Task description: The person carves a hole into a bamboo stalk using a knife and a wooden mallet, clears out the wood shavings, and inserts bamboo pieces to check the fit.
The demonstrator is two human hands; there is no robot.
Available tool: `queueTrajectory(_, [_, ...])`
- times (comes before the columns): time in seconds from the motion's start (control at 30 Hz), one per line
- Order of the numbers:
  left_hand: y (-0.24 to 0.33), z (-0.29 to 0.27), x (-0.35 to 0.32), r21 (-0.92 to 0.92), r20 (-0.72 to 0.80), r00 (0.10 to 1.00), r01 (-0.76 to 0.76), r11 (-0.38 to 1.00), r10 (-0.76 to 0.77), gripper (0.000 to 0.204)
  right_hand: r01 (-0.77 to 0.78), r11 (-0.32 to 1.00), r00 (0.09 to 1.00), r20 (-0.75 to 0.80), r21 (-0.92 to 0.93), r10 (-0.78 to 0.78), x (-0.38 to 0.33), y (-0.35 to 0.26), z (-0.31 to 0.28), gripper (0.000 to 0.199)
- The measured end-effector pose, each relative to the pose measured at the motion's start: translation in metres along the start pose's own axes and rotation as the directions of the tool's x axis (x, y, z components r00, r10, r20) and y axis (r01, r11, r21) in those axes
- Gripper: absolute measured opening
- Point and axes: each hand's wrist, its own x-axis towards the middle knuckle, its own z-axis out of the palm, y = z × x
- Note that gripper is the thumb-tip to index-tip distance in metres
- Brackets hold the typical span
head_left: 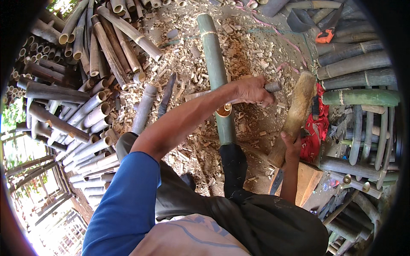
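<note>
the left hand (256, 90) is closed around the handle (273, 86) of a long tool, fingers curled under and the handle's blunt end poking out to the right. the tool's flat blade (197, 94) shows on the other side of the forearm, lying across the green bamboo pole (213, 59); the forearm hides the middle of it. the pole lies lengthwise in front of the person, its far end pointing away, with a cut opening (224, 110) in its upper side just below the left wrist. a dark-covered foot (233, 164) is at the pole's near end.

the right hand (291, 143) is on the lower part of a thick wooden billet (299, 104), thumb laid over it; i cannot tell whether the fingers close around its underside. the billet slants to the right of the pole, well apart from it, beside a red cloth (314, 132). a pale wooden block (309, 181) sits by the right forearm.

wood chips (239, 51) cover the ground around the pole. a dark-bladed knife (167, 94) lies to the left near a short bamboo section (145, 106), and an orange-handled saw (326, 35) rests at the upper right, near stacked bamboo (363, 77)
</note>
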Motion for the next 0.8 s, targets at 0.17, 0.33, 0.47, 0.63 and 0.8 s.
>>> queueTrajectory(0.17, [-0.034,-0.014,0.019,0.272,-0.024,1.000,0.006,0.962,0.000,0.017,-0.141,0.990,0.989,0.055,0.017,0.140,0.008,-0.028,-0.015,0.069])
queueTrajectory(0.33, [-0.018,-0.013,0.010,0.041,0.016,1.000,-0.004,0.999,0.003,0.015,-0.008,0.998,0.999,0.034,0.063,0.006,0.010,-0.093,0.019,0.070])
queueTrajectory(0.47, [-0.011,-0.023,0.000,-0.008,-0.017,1.000,0.018,1.000,-0.018,0.017,0.363,0.663,0.927,0.322,-0.654,-0.190,0.018,-0.111,0.042,0.073])
queueTrajectory(0.63, [-0.017,-0.023,-0.011,-0.040,-0.019,0.998,-0.060,0.997,0.060,0.015,0.245,0.836,0.912,0.410,-0.491,-0.027,0.033,-0.173,0.043,0.092])
queueTrajectory(0.8, [-0.022,-0.024,-0.018,-0.174,-0.113,0.992,-0.066,0.982,0.047,0.015,0.339,0.741,0.912,0.396,-0.579,-0.107,0.021,-0.169,0.062,0.076])
